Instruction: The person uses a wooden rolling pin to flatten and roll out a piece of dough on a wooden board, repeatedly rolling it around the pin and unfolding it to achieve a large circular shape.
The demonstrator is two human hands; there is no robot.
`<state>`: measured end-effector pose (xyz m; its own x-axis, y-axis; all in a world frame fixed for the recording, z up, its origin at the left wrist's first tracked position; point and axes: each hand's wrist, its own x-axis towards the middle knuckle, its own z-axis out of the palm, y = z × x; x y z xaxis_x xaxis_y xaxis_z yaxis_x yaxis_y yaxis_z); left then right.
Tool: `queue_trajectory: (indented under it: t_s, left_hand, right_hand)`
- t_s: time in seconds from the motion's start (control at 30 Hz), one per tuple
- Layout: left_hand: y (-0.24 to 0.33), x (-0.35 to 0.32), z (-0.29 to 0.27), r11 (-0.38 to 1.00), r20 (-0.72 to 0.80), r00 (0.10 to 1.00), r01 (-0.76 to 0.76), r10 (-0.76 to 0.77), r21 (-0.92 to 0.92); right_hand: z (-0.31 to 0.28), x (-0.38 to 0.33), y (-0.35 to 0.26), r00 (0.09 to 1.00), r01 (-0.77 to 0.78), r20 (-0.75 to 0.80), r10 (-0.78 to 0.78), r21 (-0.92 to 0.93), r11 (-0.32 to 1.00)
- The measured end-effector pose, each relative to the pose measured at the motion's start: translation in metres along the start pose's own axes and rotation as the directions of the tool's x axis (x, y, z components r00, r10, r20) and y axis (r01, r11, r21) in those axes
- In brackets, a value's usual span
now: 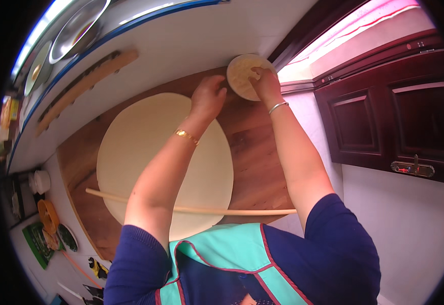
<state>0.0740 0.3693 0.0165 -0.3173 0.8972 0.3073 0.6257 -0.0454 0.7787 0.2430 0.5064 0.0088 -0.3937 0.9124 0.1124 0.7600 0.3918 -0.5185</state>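
Observation:
A big round sheet of rolled-out dough lies flat on a brown wooden board. At the board's far edge stands a round bowl of flour. Into it reaches my right hand, its fingertips gathered at the pale flour. Just left of the bowl, above the dough's far right edge, my left hand hovers with loosely bent fingers, thumb apart, holding nothing. A long thin rolling pin lies across the near part of the dough, partly behind my left forearm.
Dark red cabinet doors stand at the right beside a white wall. On a blue-edged shelf at the upper left sits a metal bowl. A wooden rack is below it. Several small items, including an orange container, are at the lower left.

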Motion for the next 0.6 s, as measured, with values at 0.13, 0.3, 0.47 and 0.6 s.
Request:
queue_trajectory:
  t_s: [0.13, 0.3, 0.47, 0.6]
  left_hand:
    - [0.001, 0.069, 0.063, 0.923, 0.136, 0.960, -0.273, 0.244, 0.271]
    - [-0.005, 0.105, 0.101, 0.802, 0.505, 0.859, -0.242, -0.085, 0.546]
    - [-0.001, 0.102, 0.089, 0.826, 0.477, 0.879, -0.257, -0.017, 0.502]
    - [0.014, 0.065, 0.036, 0.935, 0.260, 0.939, -0.284, 0.226, 0.213]
  right_hand:
    - [-0.011, 0.011, 0.011, 0.996, -0.055, 0.070, 0.057, -0.031, 0.998]
    - [0.007, 0.026, 0.022, 0.989, 0.013, 0.149, 0.008, -0.137, 0.990]
    - [0.008, 0.021, 0.017, 0.994, -0.015, 0.103, 0.029, -0.140, 0.990]
    - [-0.026, -0.011, -0.011, 0.985, 0.174, 0.000, -0.174, -0.021, 0.985]
